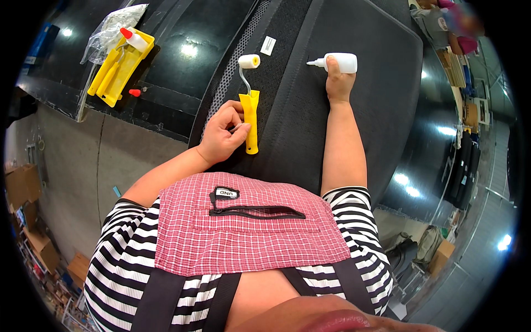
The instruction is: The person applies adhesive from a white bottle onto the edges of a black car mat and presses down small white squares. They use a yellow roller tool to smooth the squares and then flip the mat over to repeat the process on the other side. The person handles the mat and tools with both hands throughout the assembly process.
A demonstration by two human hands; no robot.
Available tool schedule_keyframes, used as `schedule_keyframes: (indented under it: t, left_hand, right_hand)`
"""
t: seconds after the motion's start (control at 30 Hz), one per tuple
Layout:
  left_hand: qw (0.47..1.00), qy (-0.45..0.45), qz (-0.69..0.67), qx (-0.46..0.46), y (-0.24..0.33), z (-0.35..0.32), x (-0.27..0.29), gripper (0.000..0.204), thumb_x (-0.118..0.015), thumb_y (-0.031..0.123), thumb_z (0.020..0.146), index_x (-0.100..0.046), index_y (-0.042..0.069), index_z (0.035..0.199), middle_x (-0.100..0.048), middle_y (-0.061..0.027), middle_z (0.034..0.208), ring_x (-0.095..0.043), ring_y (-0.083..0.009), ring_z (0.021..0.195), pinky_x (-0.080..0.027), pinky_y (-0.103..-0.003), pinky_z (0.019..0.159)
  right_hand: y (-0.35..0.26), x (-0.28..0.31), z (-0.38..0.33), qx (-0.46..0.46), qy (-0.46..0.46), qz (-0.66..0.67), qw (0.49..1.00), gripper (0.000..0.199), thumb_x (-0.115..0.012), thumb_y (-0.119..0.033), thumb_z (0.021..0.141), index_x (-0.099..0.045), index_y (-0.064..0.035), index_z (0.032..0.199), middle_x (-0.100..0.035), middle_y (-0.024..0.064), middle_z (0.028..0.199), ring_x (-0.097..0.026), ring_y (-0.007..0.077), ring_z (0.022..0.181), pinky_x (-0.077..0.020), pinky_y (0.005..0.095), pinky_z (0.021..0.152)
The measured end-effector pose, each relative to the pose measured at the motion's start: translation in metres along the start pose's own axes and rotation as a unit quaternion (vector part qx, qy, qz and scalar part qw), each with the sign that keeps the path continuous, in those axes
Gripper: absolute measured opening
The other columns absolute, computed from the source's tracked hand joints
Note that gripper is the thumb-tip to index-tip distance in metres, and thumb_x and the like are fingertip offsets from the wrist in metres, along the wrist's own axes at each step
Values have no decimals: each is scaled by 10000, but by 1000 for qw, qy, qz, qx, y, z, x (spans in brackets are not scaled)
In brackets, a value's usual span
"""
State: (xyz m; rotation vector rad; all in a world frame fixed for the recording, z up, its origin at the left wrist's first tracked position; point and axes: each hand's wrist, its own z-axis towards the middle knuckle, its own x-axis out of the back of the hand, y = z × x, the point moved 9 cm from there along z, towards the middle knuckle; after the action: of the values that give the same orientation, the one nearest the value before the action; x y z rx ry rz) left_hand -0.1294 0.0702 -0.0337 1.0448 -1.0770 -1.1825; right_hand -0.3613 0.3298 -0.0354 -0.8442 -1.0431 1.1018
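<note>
1. Clamped around a white squeeze bottle (pixel 346 63) was the right hand (pixel 339 86); the left hand (pixel 221 135) was closed on the yellow handle of a mini paint roller (pixel 251 123), its fingers partly hidden behind it.
2. Both tools were over a black padded panel (pixel 376 105), the bottle lying sideways in the right grip, its nozzle pointing left towards the roller.
3. Preparation looked done: the bottle's nozzle was bare and the roller was in hand. No liquid could be made out on the panel, so any coating seemed left to do, or was too faint to tell.
4. Counted, well left of the left grip: one yellow paint tray (pixel 130 67), one red-capped bottle (pixel 136 42) in it, one loose red cap (pixel 135 93), one clear plastic bag (pixel 113 29).
5. Just beyond the roller: one white label (pixel 267 45).
</note>
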Motion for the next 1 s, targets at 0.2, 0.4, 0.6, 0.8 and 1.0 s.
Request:
schedule_keyframes:
  t: [0.2, 0.4, 0.6, 0.8, 1.0]
  left_hand:
    - [1000, 2, -12, 9, -3, -1, 0, 195, -688, 65, 890, -522, 31, 796, -610, -139, 1092, -635, -203, 870, -504, -294, 787]
    - [999, 4, -28, 15, -2, 0, 0, 197, -689, 65, 887, -521, 33, 789, -610, -140, 1091, -638, -202, 874, -505, -296, 802]
    - [999, 1, -26, 24, -7, -1, 0, 197, -687, 62, 887, -518, 34, 789, -609, -139, 1098, -635, -202, 880, -503, -295, 805]
    - [999, 0, -36, 23, -5, -2, -1, 198, -685, 66, 894, -514, 37, 797, -609, -138, 1106, -637, -209, 896, -508, -298, 826]
    - [999, -11, -16, 26, -4, -1, 0, 199, -679, 64, 901, -511, 40, 799, -604, -137, 1115, -644, -208, 911, -513, -301, 841]
  right_hand:
    - [2, 1, -5, -17, -17, -8, 1000, 307, -710, -304, 871, -722, -6, 942, -736, 77, 884, -697, 206, 840, -533, 345, 777]
    - [-2, 0, -10, -5, -22, 5, 1000, 267, -704, -266, 880, -723, -6, 939, -734, 72, 878, -695, 200, 835, -531, 334, 768]
    - [1, 14, -7, 7, 41, 91, 995, 260, -709, -239, 886, -702, 7, 970, -725, 82, 914, -688, 200, 843, -530, 336, 772]
    - [4, 25, -5, -12, 106, 67, 992, 278, -712, -253, 900, -696, 11, 985, -724, 86, 941, -690, 206, 855, -535, 342, 788]
    - [14, 25, -1, -22, 98, 24, 995, 313, -724, -283, 903, -708, 15, 998, -736, 99, 965, -703, 215, 883, -538, 347, 809]
